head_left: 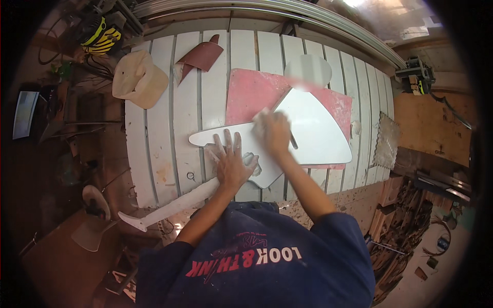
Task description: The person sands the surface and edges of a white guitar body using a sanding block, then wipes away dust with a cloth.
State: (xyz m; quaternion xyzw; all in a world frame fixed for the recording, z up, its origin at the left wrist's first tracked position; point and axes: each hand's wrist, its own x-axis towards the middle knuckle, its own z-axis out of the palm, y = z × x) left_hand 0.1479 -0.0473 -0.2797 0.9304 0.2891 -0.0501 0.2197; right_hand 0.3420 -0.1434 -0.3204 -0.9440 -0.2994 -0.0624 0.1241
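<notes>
Here, the left hand [233,167] spreads its fingers apart atop a white cut-out panel [314,126].
The right hand [276,133] curls above it, fingers too blurred to tell their grip.

And a workshop is seen here: the slatted bench [182,120] is backed by a rail [339,25], sandpaper [206,56] is laid on top, wood [398,226] is stacked alongside

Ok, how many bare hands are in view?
2: the left hand, spread on the smooth white curved-edged panel, and the right hand, blurred, over the same panel's middle.
</notes>
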